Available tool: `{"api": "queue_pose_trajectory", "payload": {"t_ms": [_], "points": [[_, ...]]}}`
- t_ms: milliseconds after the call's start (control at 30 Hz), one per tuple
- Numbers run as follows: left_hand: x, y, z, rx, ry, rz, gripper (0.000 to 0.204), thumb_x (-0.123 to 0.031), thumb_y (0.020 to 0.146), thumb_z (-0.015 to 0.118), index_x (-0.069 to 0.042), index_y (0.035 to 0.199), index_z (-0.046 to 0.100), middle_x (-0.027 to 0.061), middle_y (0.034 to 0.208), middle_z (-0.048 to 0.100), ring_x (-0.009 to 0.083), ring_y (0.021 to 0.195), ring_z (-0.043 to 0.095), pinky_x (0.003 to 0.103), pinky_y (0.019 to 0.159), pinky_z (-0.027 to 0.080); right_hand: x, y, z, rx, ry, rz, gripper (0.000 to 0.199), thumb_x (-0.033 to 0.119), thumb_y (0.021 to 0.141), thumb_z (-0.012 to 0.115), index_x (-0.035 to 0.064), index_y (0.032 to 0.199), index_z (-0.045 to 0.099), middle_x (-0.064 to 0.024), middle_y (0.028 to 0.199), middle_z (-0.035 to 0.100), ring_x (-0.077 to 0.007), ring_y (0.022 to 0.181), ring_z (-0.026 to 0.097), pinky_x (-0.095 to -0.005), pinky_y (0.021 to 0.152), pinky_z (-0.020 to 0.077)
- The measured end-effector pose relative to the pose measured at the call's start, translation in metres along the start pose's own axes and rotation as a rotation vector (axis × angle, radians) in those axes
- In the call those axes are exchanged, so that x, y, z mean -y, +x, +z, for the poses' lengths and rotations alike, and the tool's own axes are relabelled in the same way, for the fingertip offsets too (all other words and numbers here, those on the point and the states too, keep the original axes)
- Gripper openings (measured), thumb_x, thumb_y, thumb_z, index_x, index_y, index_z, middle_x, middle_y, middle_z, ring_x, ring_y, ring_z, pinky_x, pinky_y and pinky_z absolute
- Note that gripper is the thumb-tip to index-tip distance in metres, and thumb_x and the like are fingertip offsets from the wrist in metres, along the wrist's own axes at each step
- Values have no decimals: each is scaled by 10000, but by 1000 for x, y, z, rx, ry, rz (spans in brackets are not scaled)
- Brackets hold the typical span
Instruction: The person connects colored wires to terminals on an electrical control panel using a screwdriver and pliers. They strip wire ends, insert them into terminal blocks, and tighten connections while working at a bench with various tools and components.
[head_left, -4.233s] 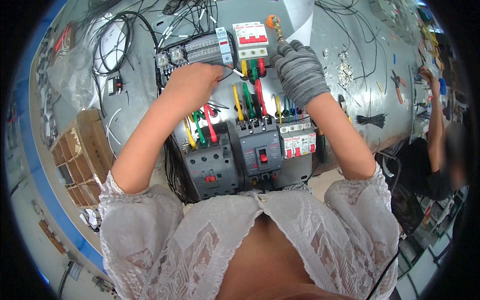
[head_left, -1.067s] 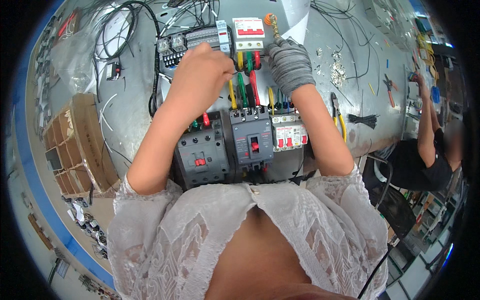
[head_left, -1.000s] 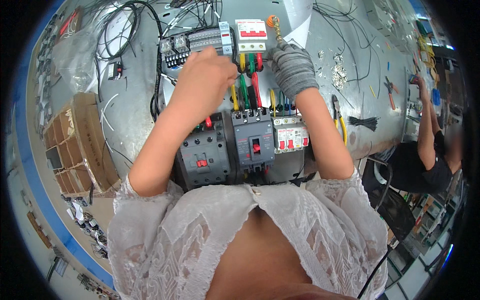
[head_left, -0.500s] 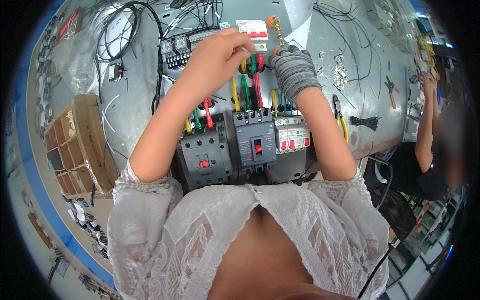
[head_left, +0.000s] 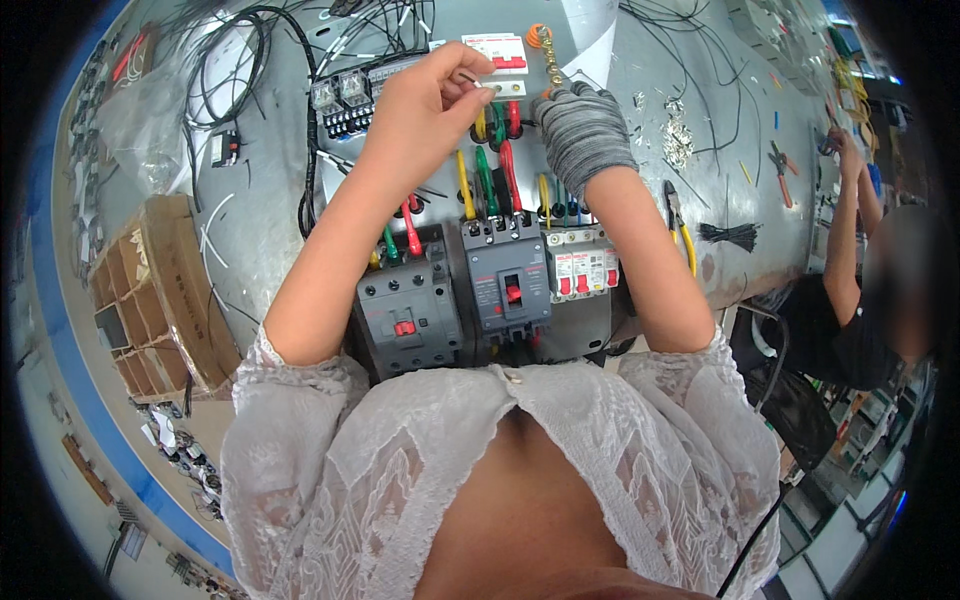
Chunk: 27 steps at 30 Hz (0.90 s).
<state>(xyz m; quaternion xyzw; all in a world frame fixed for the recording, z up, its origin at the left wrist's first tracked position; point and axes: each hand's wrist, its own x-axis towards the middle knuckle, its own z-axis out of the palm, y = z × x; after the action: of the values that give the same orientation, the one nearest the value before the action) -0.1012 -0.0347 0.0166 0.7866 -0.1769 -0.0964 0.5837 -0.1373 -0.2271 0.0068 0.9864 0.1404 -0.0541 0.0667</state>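
My bare left hand (head_left: 432, 105) is closed in a pinch beside a white terminal block (head_left: 507, 90), just below a breaker with red levers (head_left: 495, 55). Something small and pale shows at its fingertips, too small to name. In a grey striped glove, my right hand (head_left: 585, 138) is curled at the lower end of a brass terminal strip (head_left: 552, 65) with orange insulators. Its fingertips are mostly hidden, and what they hold cannot be made out. Between the hands, yellow, green and red cables (head_left: 497, 125) pass through the grey metal panel (head_left: 640, 60).
Nearer me are a contactor (head_left: 408, 315), a moulded-case breaker (head_left: 507, 275) and small breakers (head_left: 583, 272). Relays (head_left: 345, 95) stand left. Pliers (head_left: 680, 225), orange-handled cutters (head_left: 782, 172) and loose scraps (head_left: 678, 140) lie right. A compartmented cardboard box (head_left: 165, 290) is left; another person (head_left: 850, 260) is right.
My left hand has drawn back slightly to the left with its fingers curled more, uncovering more of the white terminal block. My right hand stays by the brass strip. The whole view has shifted a little.
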Motion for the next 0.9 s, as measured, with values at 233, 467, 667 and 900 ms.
{"api": "queue_pose_trajectory", "payload": {"t_ms": [233, 467, 667, 900], "points": [[6, 1, -1, 5, 120, 69, 96, -38, 844, 649, -20, 924, 598, -14, 786, 600, 45, 709, 550, 201, 660, 455, 3, -2, 5, -38, 16, 59, 249, 73, 770, 572, 148, 995, 649, -64, 1022, 659, -273, 971, 610, -418, 859, 456], [6, -2, -3, 19, 95, 70, 67, -44, 833, 625, -28, 876, 576, -19, 774, 590, 50, 693, 537, 214, 650, 452, 2, 7, -5, -92, -29, 52, 230, 94, 806, 560, 139, 1017, 638, -96, 1008, 670, -298, 1009, 626, -420, 844, 481], [5, -2, -4, 11, 125, 85, 70, -56, 830, 625, -33, 874, 575, -23, 750, 581, 47, 679, 524, 215, 641, 450, -4, 19, -13, 262, 74, 78, 175, 115, 873, 512, 97, 988, 643, -152, 937, 668, -332, 857, 660, -442, 741, 528], [6, -4, -4, -9, 96, 91, 73, -68, 826, 629, -34, 846, 568, -25, 724, 568, 35, 643, 510, 199, 609, 435, -1, 16, -14, 102, 103, 108, 167, 119, 862, 542, 89, 1003, 627, -146, 918, 666, -329, 865, 648, -435, 759, 515]]}}
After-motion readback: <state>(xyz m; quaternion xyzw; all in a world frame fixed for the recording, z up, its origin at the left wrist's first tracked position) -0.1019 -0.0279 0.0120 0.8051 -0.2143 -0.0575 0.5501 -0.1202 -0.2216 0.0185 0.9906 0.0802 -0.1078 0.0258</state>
